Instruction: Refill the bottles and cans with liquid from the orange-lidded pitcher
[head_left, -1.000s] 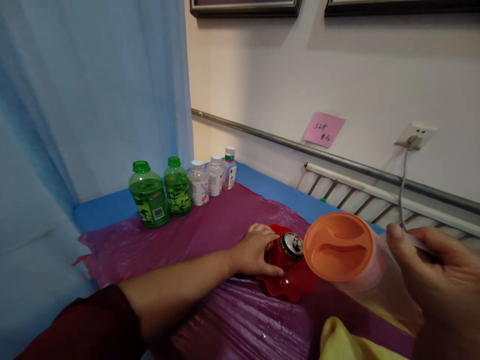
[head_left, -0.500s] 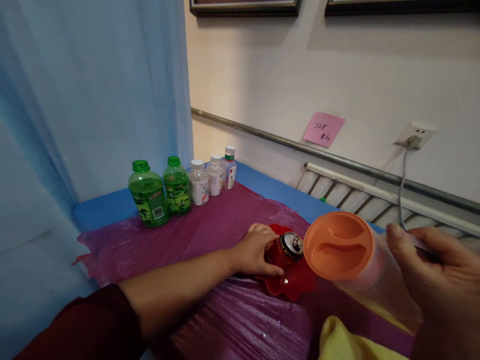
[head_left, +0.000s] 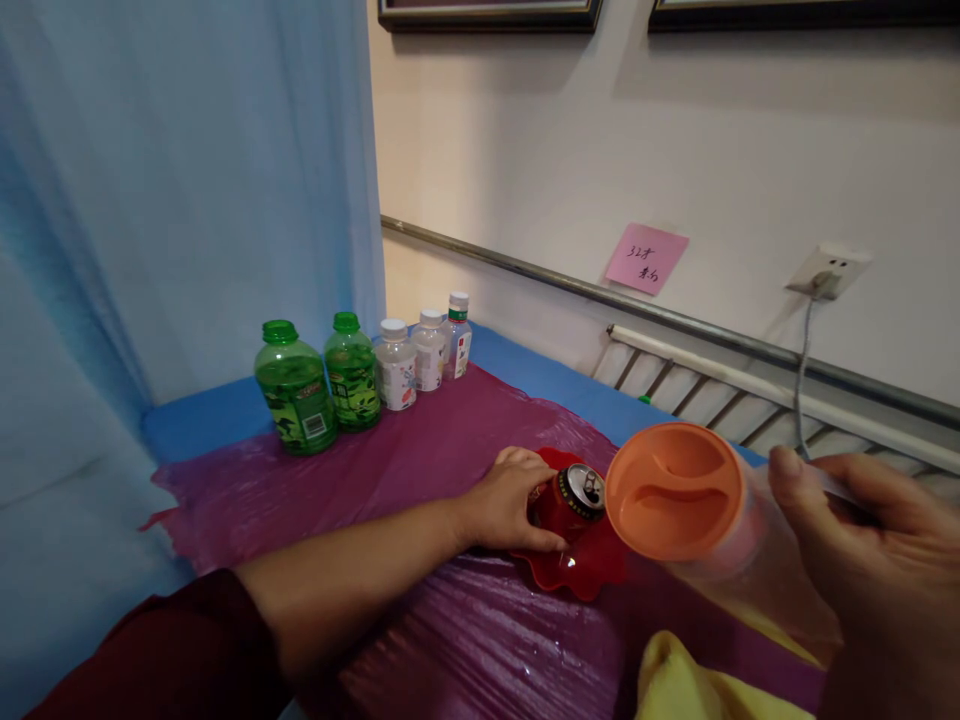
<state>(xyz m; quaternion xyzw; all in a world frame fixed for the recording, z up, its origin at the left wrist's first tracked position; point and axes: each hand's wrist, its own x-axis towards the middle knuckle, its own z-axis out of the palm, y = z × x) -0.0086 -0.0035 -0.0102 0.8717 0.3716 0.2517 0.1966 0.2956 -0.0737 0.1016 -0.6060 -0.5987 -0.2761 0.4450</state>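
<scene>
My left hand (head_left: 514, 505) is wrapped round a red drink can (head_left: 562, 508) with an opened silver top. The can stands on a red scalloped dish (head_left: 574, 575), where a small glint like liquid shows. At the right, my right hand (head_left: 877, 560) grips the handle of a clear pitcher with an orange lid (head_left: 675, 495). The pitcher is tilted, its lid facing me, and the lid's edge is close beside the can's top. Whether the two touch I cannot tell. My fingers hide most of the handle.
Two green bottles (head_left: 296, 395) and several clear white-capped bottles (head_left: 396, 368) stand in a row at the back left. Purple plastic film (head_left: 360, 490) covers the blue tabletop (head_left: 517, 350). A yellow cloth (head_left: 690, 685) lies at the front right. A socket with a cord (head_left: 829, 270) is on the wall.
</scene>
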